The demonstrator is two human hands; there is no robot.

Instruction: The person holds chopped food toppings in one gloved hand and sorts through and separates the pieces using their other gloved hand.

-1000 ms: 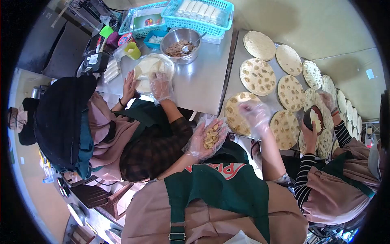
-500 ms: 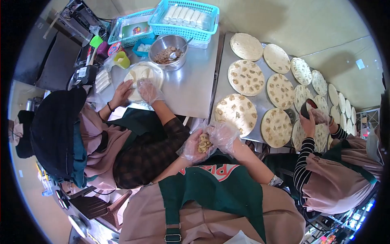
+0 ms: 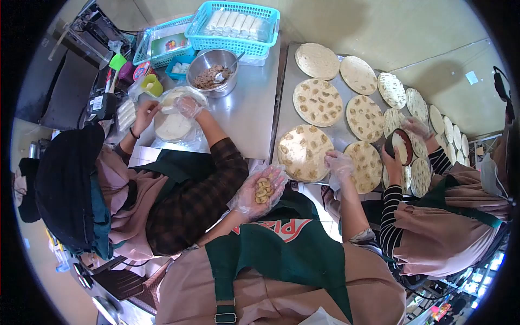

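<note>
My left hand (image 3: 247, 190), in a clear plastic glove, is palm up and cupped beneath a small heap of mushroom slices (image 3: 264, 190). My gloved right hand (image 3: 340, 167) is at the right edge of the nearest round pizza base (image 3: 305, 146), its fingertips drawn together. Whatever they pinch is too small to make out. Pale sauce and scattered mushroom slices cover that base. Right of my hand lies another topped base (image 3: 362, 172), also dotted with mushroom slices.
More round bases (image 3: 317, 103) stand in rows on the metal table (image 3: 281, 116). At left, a co-worker's gloved hand (image 3: 189, 106) handles flat dough (image 3: 174, 127) near a steel bowl (image 3: 230, 86) of brown filling. Another co-worker at right holds a dark bowl (image 3: 400, 147).
My right hand has left the mushroom slices in my left palm and moved right to the pizza base's edge. The co-worker at right has taken one hand off the dark bowl, reaching over the bases.
</note>
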